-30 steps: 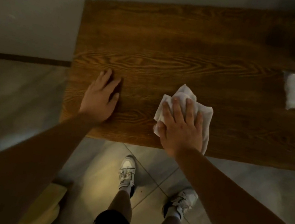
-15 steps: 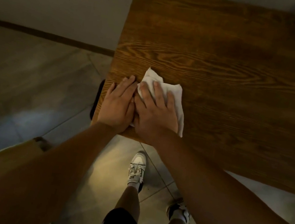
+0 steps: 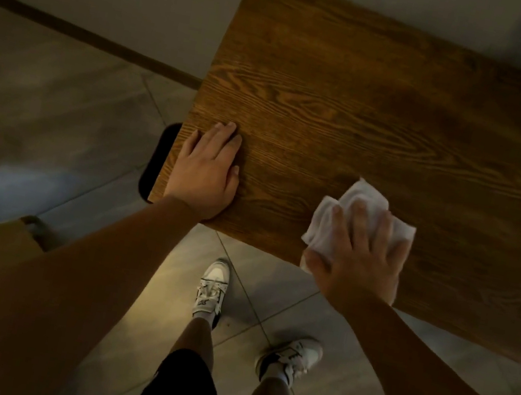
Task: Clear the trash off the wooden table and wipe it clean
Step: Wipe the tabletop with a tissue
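White crumpled tissue [image 3: 369, 194] under right hand [image 3: 362, 264], fingers [image 3: 357, 221] straight; left hand [image 3: 203, 177] flat on grained table [image 3: 374, 95].

A crumpled white cloth [image 3: 367, 197] lies on the brown, strongly grained wooden table [image 3: 358, 86], at its near edge and well right of the near left corner, pressed down under the spread right hand [image 3: 362, 264].

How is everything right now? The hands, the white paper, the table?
Wooden table: standing, top dimly lit.
Tissue: crumpled, at the table's near edge.
Left hand: flat on the table, holding nothing.
Right hand: fingers spread, pressing the tissue down.
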